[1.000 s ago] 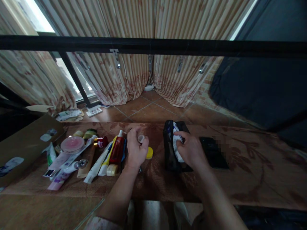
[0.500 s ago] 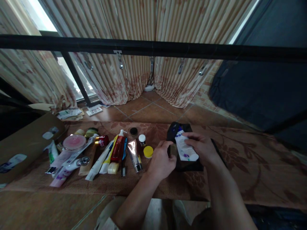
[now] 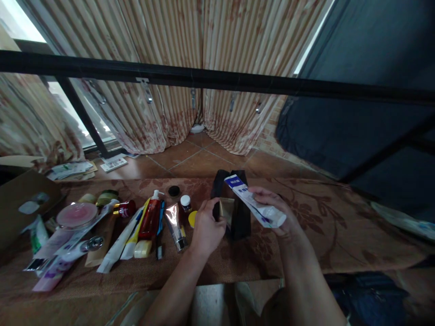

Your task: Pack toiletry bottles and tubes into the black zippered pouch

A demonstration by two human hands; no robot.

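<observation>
My right hand (image 3: 272, 202) is closed around a white tube (image 3: 249, 203) with a blue end, tilted with its cap toward the lower right. The tube is above a black pouch (image 3: 242, 217) lying on the cloth. My left hand (image 3: 208, 226) is at the pouch's left edge, fingers closed on it. Inside the pouch mouth shows a gold-brown flat item (image 3: 227, 210), partly hidden. Just left of my left hand are a yellow round lid (image 3: 192, 219), a small white-capped jar (image 3: 185, 203) and a shiny silver tube (image 3: 176, 226).
Farther left lie a red pump bottle (image 3: 149, 219), a toothbrush, several tubes, a pink round container (image 3: 77, 214) and a cardboard box (image 3: 23, 203). A patterned brown cloth (image 3: 322, 231) covers the table. A dark rail (image 3: 217, 81) with hooks crosses beyond it.
My right hand has lifted and tilted the white tube away from the pouch, showing more of its blue end. More of the gold-brown item is visible. The view has shifted to the right.
</observation>
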